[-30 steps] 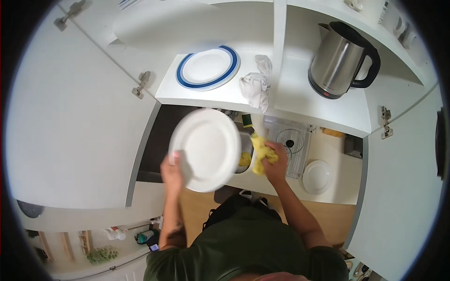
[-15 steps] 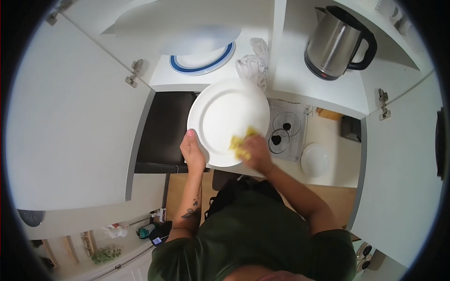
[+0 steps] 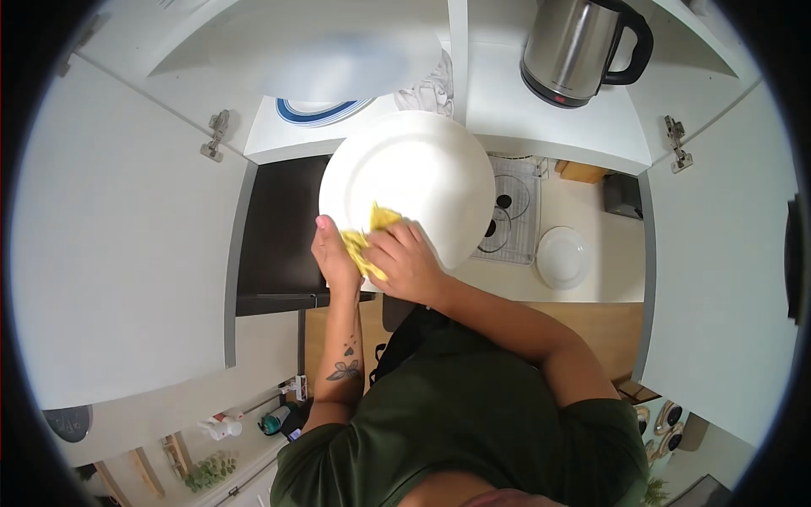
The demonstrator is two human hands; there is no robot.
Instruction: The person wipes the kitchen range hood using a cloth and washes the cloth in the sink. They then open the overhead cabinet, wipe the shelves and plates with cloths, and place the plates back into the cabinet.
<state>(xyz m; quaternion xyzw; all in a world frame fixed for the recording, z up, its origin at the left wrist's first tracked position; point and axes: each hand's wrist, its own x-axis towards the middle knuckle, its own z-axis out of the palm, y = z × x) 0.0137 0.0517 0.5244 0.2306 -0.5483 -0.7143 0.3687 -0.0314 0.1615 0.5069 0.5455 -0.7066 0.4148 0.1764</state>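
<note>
The plate (image 3: 422, 169), white and round, is in front of you, raised above the near side of the counter (image 3: 617, 275) and face up. Your left hand (image 3: 336, 260) pinches its near-left rim, thumb on the upper side; the fingers beneath are hidden. Your right hand (image 3: 405, 264) is closed around a bunched yellow cloth (image 3: 384, 218), which lies against the same near-left part, just beside the left thumb.

Risks, as judged: the plate seems held at one side only, so a hard push of the cloth could tip it or twist it out of the left hand; a damp rim would make this likelier. A lift or a step forward could knock the far rim on the shelf (image 3: 583, 127), which it overlaps in this view; whether they touch cannot be told. A drop to the right could strike the rack (image 3: 524, 237).

Writing: the kettle (image 3: 568, 51), far right, has faint print near its base, too small to read. The dark plaque (image 3: 69, 424), near left, bears pale letters, not surely legible.
</note>
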